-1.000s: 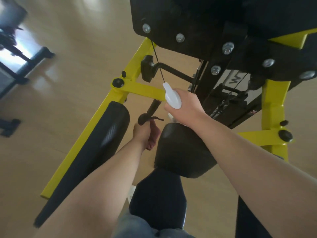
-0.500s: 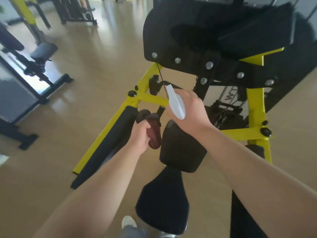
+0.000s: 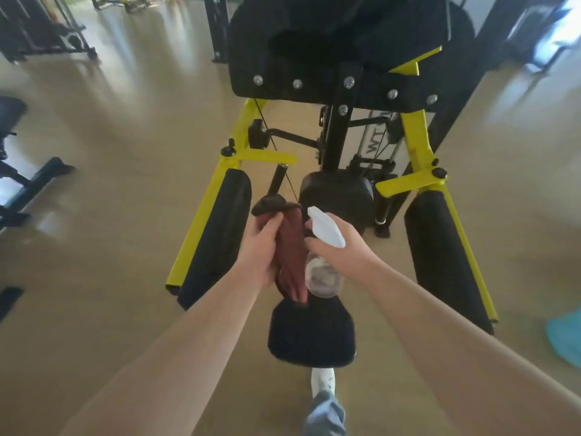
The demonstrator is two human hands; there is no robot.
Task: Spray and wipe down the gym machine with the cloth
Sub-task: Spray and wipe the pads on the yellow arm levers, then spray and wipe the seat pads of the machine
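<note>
The gym machine [image 3: 242,136] has a yellow frame, black pads and a black seat [image 3: 311,332] right below my hands. My left hand [image 3: 261,247] grips a dark red cloth [image 3: 290,250] wrapped round the black handle [image 3: 270,204] of a lever. My right hand [image 3: 342,247] holds a clear spray bottle [image 3: 323,276] by its white trigger head [image 3: 325,226], just right of the cloth and touching it. The bottle's nozzle points up and left, toward the handle.
Long black roller pads [image 3: 220,234] [image 3: 440,256] flank the seat on both sides. A small black pad [image 3: 338,196] and the weight stack lie ahead. Other gym equipment [image 3: 25,171] stands at left on the wooden floor. Something blue [image 3: 566,338] lies at the right edge. My shoe [image 3: 322,380] shows below.
My view has pulled back and up from the machine. My left hand came up along the lever with the cloth, and my right hand brought the bottle down beside it.
</note>
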